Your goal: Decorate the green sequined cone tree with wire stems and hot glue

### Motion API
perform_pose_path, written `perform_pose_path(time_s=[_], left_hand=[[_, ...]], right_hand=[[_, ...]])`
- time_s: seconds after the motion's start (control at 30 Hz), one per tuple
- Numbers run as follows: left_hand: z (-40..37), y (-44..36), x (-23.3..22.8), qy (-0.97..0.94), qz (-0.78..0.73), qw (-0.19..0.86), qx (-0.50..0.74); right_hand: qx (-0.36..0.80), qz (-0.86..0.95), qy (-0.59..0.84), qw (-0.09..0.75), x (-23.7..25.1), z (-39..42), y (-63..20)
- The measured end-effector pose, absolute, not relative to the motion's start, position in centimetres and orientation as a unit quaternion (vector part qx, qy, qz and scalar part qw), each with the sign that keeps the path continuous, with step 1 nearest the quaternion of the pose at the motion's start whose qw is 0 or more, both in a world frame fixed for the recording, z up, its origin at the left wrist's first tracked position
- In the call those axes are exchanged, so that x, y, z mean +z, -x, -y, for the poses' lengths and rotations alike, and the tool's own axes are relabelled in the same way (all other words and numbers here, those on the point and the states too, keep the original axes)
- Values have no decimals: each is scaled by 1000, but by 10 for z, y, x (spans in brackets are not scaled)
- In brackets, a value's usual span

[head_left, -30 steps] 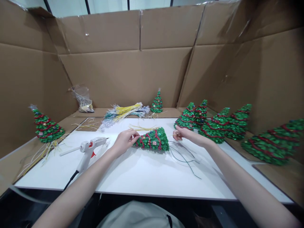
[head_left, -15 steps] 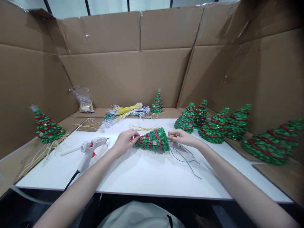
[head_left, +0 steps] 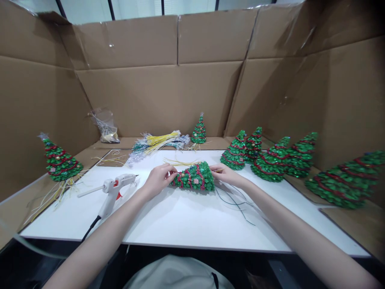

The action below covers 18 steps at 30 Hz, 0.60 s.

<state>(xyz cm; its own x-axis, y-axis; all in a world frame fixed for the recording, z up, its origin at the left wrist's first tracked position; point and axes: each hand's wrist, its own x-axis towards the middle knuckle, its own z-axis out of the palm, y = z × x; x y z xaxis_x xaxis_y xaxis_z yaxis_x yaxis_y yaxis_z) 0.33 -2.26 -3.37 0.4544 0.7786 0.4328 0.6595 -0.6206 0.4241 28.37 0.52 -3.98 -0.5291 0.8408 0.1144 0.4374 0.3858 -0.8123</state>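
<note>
A small green tinsel Christmas tree (head_left: 194, 178) with red garland lies on its side, tip toward the left. My left hand (head_left: 159, 179) is closed on the tree's tip, thumb and forefinger pinched together. At the open base, my right hand (head_left: 225, 175) pinches a thin yellow wire (head_left: 217, 170), its fingertips close against the rim and partly hidden behind it. Dark green wires (head_left: 237, 204) trail out of the base onto the white board. Behind the tree lie a few loose yellow wires (head_left: 182, 163).
A white glue gun (head_left: 112, 190) lies left of my left forearm. Bundled wires (head_left: 159, 142) and a plastic bag (head_left: 105, 127) are at the back. Finished-looking trees stand left (head_left: 61, 160), at the back (head_left: 199, 130) and several right (head_left: 272, 160). Cardboard walls (head_left: 135, 96) surround the white board (head_left: 180, 224).
My right hand has moved left, closer to the tree's base, with the yellow wire. My left hand and the tree have stayed nearly still.
</note>
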Motion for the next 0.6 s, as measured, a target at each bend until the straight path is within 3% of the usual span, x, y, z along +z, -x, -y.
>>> perform_pose_path(time_s=[0.6], left_hand=[[21,-5,-33,-846,-412,108,321]], right_hand=[[434,762,359,319,-50,-13,-263]])
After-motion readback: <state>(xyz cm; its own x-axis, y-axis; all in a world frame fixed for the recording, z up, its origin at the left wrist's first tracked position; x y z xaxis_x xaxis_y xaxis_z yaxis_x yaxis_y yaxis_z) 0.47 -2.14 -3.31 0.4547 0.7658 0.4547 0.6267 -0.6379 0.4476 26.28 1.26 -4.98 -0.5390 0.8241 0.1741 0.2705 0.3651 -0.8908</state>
